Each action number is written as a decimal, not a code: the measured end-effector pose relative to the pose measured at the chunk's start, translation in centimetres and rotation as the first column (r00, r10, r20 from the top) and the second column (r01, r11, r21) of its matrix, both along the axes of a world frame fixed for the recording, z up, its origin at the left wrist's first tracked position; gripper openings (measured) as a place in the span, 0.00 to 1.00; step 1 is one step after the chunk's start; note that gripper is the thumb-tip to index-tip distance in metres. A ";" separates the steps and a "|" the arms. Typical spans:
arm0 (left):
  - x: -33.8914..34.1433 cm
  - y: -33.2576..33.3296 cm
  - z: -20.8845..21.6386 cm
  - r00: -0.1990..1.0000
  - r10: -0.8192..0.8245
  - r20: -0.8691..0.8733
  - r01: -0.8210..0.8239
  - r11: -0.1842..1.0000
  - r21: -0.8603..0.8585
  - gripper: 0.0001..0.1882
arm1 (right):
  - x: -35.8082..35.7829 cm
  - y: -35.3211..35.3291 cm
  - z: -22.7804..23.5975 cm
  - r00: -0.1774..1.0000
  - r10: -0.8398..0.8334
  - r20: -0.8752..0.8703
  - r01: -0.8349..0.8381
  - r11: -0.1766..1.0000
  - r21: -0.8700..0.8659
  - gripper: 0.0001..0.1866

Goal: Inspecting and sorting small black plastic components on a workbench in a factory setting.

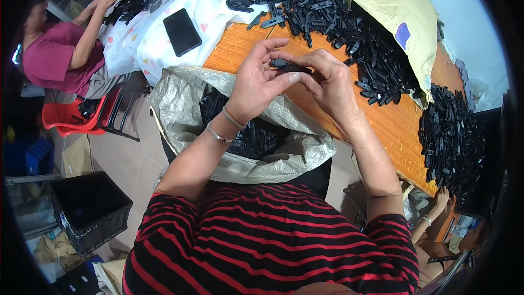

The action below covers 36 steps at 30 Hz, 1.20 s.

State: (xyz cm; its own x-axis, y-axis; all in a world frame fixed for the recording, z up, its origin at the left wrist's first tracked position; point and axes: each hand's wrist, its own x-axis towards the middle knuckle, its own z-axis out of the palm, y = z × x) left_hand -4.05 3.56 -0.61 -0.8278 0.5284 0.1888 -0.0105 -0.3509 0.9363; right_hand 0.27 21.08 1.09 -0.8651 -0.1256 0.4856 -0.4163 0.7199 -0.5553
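Note:
Above the table edge, my two hands meet around a small, slim black plastic part (285,65). My left hand (255,83) has its fingers curled around one end, with the thumb beneath it. The other end is pinched between the thumb and fingers of my right hand (332,81), which partly hide it. Below my left wrist, an open woven sack (183,95) with a pale rolled rim contains many similar black pieces (259,139). A loose pile of long black plastic parts (311,8) lies on the table just beyond my hands.
The orange wooden table (396,131) bears another black heap (450,136) at right and a yellow sack (401,8). A black phone (182,31) rests on patterned cloth. Co-workers sit at left and lower right. A red chair (71,117) and black crate (91,210) stand left.

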 end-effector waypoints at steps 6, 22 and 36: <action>0.1 -0.1 -0.3 0.999 0.032 -0.001 -0.032 0.998 0.045 0.25 | 0.2 -1.3 0.9 0.952 -0.106 0.287 0.169 0.964 -0.206 0.18; 0.2 -0.7 -0.3 0.998 0.003 -0.062 0.003 0.995 0.098 0.24 | 0.1 -1.2 -1.0 0.971 -0.107 0.215 0.144 0.975 -0.167 0.17; -0.3 -7.8 2.2 0.956 -0.287 -0.063 0.204 0.804 -0.558 0.07 | 1.2 1.3 -0.6 0.870 0.145 0.472 0.018 0.945 -0.325 0.17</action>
